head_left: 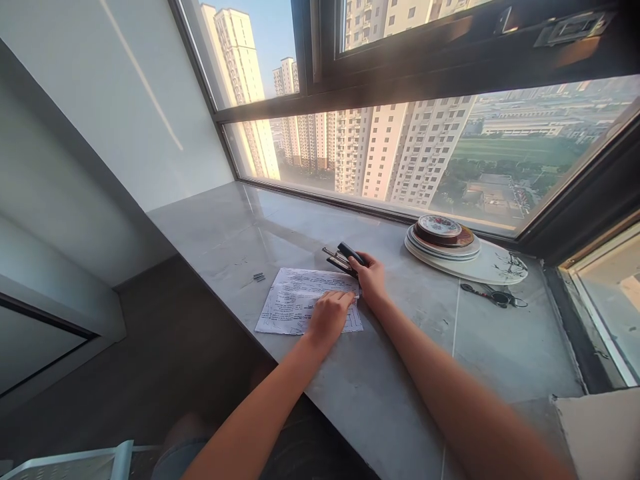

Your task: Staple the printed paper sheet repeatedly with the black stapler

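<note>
A black stapler is in my right hand, fingers closed round its rear end. Its top arm is swung up, so the metal staple channel shows apart from it. My left hand rests over the right part of the printed paper sheets, its fingers curled together near the paper's right edge. Something small and pale shows at those fingertips, too small to name. Left of the paper's top corner lie several short strips of staples on the grey counter.
Stacked plates stand by the window at the right, on a large oval platter. Dark-handled scissors or a similar small tool lies in front of them. A window frame borders the counter's far side. A white chair or stool edge shows at lower left.
</note>
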A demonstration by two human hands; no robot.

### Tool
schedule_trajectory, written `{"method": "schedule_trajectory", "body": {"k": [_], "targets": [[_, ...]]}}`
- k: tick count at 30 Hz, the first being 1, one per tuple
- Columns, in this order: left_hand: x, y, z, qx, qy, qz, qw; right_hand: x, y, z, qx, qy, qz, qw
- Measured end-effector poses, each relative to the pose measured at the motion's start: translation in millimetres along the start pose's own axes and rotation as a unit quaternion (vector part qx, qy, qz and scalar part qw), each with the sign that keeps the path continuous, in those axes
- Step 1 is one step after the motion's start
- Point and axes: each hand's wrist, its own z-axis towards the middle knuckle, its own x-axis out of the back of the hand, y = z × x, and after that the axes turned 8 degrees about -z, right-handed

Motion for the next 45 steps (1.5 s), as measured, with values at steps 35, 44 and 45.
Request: {"method": "schedule_trajectory", "body": {"k": [35,44,45], "targets": [[11.5,18.0,-1.9,-0.011,-0.044,-0.010,0.999,1.5,4.1,2.8,-0.009,0.037,0.082,0.996],[68.5,-25.8,-1.8,0.037,-0.199,-0.027,0.979,1.1,4.5,3.3,-0.011,0.044,0.096,0.994],[73.5,-30.0,-2.4,0.035,-0.213,-0.022,0.976,1.2,5.1,3.5,-0.009,0.045,0.091,0.995]]}}
